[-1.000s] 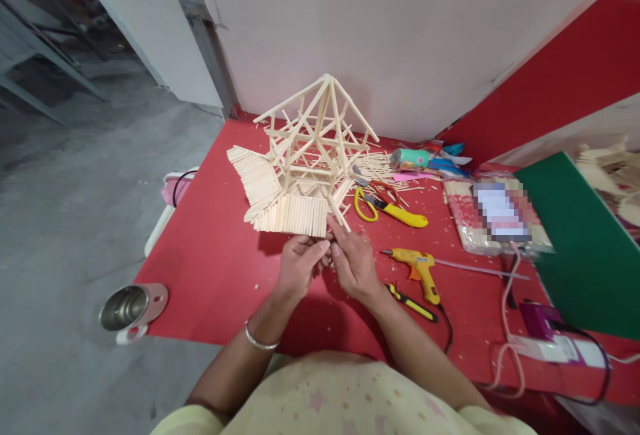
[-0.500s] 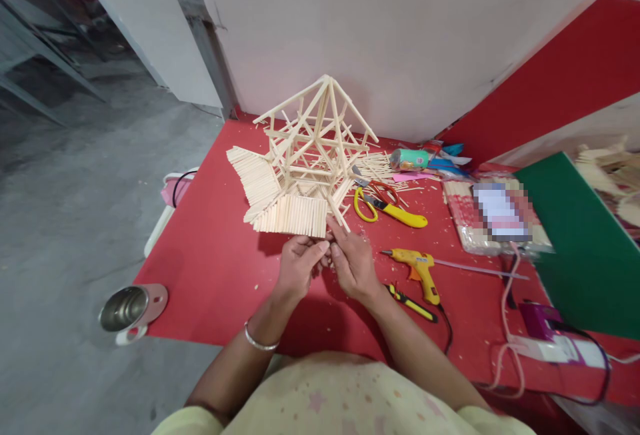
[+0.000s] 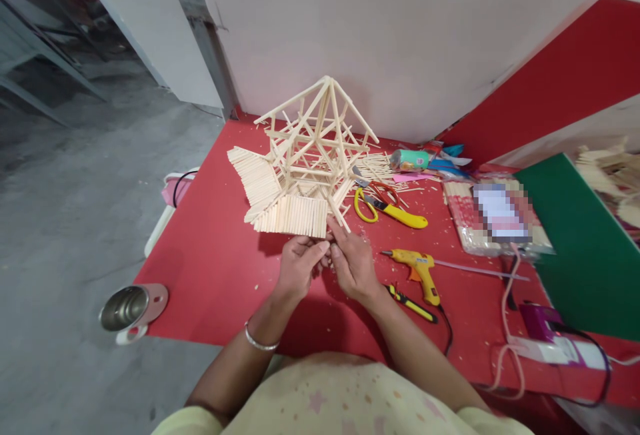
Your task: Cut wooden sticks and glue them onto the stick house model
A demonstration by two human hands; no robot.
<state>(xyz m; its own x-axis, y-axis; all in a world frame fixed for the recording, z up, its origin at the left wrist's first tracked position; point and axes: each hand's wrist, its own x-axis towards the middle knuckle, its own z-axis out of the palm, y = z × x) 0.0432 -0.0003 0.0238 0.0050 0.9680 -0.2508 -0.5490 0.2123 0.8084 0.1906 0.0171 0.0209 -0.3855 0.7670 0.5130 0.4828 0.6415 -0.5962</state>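
Note:
A pavilion-like model (image 3: 290, 215) built of thin wooden sticks stands before me. Its upper frame is bare sticks; lower slopes on the front and left carry close rows of sticks. Just below the front slope's right corner is my left hand (image 3: 299, 265), fingers curled and thumb pressed inward; whatever it pinches is too small to make out. Close beside it, my right hand (image 3: 354, 262) has its index finger against that corner, with the thumb underneath. The other fingertips are partly hidden.
Right of the model lie yellow-handled scissors (image 3: 367, 205), a yellow glue gun (image 3: 417, 265) and a utility knife (image 3: 413, 303). Loose sticks (image 3: 375, 167) and a green-labelled bottle (image 3: 410, 159) are behind. A phone (image 3: 501, 212) rests on packed sticks. A metal mug (image 3: 133, 308) stands at the left edge.

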